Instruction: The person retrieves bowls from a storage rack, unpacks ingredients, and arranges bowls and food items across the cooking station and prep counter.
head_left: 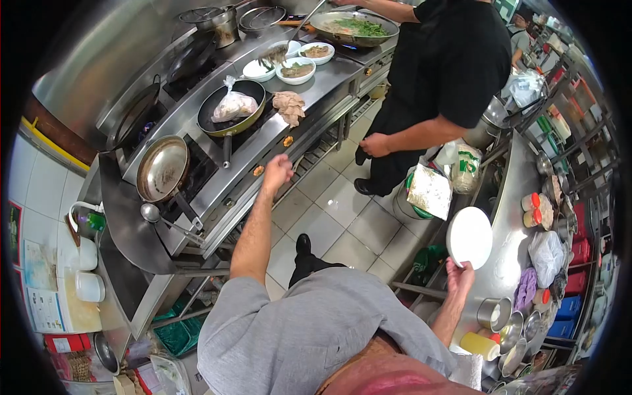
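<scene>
Head view: at right, by the steel counter (pixel 508 191), the right hand (pixel 460 279) grips the near edge of a white plate (pixel 469 237), likely stiff, slick and breakable, best held by its rim; the left hand (pixel 278 172) is clenched, seemingly empty

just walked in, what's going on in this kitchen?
The person in the grey shirt holds a white plate in their right hand, by the right-hand counter. Their left hand is curled near the stove, nothing visible in it. A co-worker in black stands there too. A ladle is above white bowls; a frying pan holds a plastic bag.
</scene>
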